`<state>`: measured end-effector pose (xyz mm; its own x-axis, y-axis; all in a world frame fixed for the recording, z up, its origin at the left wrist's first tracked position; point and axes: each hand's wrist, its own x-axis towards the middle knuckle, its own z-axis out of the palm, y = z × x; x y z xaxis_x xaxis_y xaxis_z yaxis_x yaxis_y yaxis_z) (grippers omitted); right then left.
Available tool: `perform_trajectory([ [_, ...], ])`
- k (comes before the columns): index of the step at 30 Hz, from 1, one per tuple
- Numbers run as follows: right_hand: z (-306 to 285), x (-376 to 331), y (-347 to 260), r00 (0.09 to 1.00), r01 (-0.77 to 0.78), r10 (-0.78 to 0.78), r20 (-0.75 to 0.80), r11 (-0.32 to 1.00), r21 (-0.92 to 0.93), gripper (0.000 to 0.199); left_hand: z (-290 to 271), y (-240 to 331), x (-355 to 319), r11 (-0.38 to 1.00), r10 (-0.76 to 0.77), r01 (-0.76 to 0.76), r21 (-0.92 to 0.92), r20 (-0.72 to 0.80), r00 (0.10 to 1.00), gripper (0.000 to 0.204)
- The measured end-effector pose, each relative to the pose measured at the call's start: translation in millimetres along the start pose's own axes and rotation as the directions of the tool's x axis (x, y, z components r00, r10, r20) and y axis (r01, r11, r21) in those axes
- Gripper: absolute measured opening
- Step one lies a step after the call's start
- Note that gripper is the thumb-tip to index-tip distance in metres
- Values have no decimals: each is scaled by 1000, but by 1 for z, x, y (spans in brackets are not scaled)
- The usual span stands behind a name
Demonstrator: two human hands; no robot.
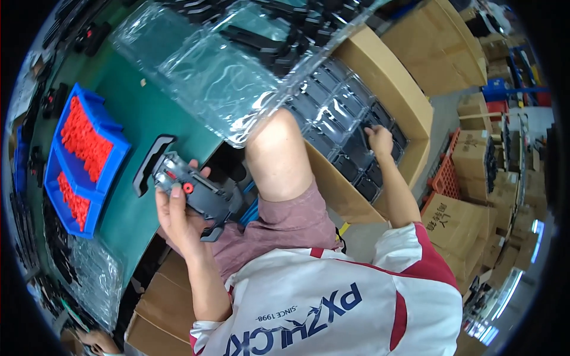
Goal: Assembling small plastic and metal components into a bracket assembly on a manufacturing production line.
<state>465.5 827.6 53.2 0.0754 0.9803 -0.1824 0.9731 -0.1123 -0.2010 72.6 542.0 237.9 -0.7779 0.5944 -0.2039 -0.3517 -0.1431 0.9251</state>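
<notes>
My left hand (177, 222) is closed around a dark grey plastic housing (208, 197) above my lap, beside the table edge. A small red ring (188, 188) sits on the housing near my thumb. A black curved handle-like piece (148, 169) lies beside the housing, over the green table; a similar dark curved end (212, 231) shows at its lower side. To the right, my right hand (380, 142) reaches into an open carton (389, 59). Its curled fingers grip a dark grey plastic part (358, 144) in a clear compartment tray there; the exact grip is partly hidden.
Blue bins (123, 148) of small red parts stand on the green table (145, 113). Clear plastic trays (208, 77) with black parts overhang the table's far edge. Stacked cartons (454, 222) and an orange crate (446, 172) stand right. Another person's hand (101, 342) shows lower left.
</notes>
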Motion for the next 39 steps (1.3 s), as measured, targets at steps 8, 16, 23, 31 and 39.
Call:
perform_trajectory([
  [8,-95,-31,-78,985,-153,-86,147,-70,986,29,-8,2,-5,983,-45,65,-169,121,992,33],
  [16,-128,-194,-227,931,-95,-358,67,-62,994,16,-23,2,-20,984,-115,140,-107,213,970,39],
  [23,-126,-244,-310,352,73,-898,264,308,949,29,-42,15,-39,981,-70,110,-162,235,970,49],
  [31,-102,-263,-333,289,623,-957,35,215,752,33,-81,8,-51,924,-130,196,-329,213,968,46],
  [39,-86,-269,-329,339,242,-920,196,286,927,13,-74,13,-53,990,68,-49,-131,147,987,46],
])
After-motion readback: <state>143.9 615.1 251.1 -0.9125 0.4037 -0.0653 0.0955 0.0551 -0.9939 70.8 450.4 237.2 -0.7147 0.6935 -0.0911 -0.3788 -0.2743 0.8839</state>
